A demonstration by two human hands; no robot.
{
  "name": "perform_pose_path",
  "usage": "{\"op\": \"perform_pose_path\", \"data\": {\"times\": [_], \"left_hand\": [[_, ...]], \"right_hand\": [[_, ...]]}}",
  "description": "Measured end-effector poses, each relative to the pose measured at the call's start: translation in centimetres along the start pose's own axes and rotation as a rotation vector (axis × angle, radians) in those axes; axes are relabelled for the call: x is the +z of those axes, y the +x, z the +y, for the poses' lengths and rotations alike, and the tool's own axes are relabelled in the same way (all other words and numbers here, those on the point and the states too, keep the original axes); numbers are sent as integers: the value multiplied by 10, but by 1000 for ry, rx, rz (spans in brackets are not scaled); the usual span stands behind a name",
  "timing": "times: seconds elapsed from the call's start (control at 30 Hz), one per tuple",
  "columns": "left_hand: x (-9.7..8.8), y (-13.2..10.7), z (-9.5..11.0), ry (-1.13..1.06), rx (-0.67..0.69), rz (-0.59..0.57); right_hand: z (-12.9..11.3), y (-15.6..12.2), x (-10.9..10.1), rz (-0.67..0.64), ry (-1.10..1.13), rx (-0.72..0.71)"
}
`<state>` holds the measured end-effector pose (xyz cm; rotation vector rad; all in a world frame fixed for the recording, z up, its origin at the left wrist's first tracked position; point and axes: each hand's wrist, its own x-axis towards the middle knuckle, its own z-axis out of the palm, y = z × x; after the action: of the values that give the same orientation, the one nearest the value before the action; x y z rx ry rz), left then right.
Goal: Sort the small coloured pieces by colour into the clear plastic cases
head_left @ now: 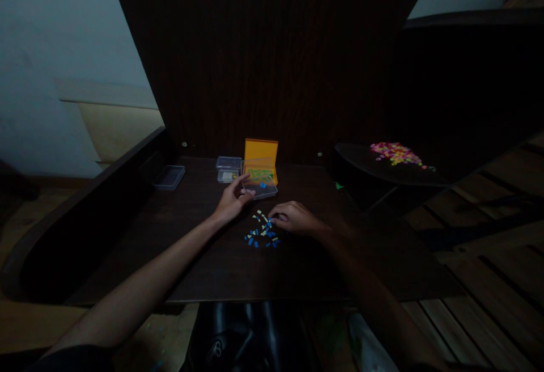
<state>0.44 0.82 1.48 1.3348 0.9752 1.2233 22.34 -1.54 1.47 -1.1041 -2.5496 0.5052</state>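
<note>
My left hand point(234, 197) grips the left side of a clear plastic box point(264, 191), tilted with its lid raised. A few blue pieces point(263, 185) show in or through it. Behind it stands an orange case point(260, 149), open, with green and yellow bits inside. My right hand point(293, 218) has its fingers pinched together at the edge of a loose pile of small blue and pale yellow pieces point(256, 244), which look like tiny building bricks. A blue piece shows at the fingertips; whether it is held or lies on the table is hard to make out.
A small clear box point(228, 163) with pale contents sits left of the orange case. Further left lies another clear tray point(169, 177). Pink and yellow pieces point(395, 153) are heaped on a side shelf at right. A dark panel point(272, 66) rises behind the table.
</note>
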Motion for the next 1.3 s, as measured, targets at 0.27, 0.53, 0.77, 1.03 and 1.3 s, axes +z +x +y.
{"op": "perform_pose_path", "data": {"times": [0.27,0.53,0.77,1.03,1.3], "left_hand": [[2,-1,-1,-3,10,-4],[6,-6,0,-58,8,-86],[14,-13,-3,-72,5,-195],[19,-20,0,-70,-13,-252],[20,-20,-2,-95,-18,-267]], "right_hand": [[1,-2,-5,9,53,9],[-5,-4,-19,356,190,147],[1,-4,-21,476,161,218],[4,-3,-20,326,84,272],[7,-3,-18,316,62,282]]}}
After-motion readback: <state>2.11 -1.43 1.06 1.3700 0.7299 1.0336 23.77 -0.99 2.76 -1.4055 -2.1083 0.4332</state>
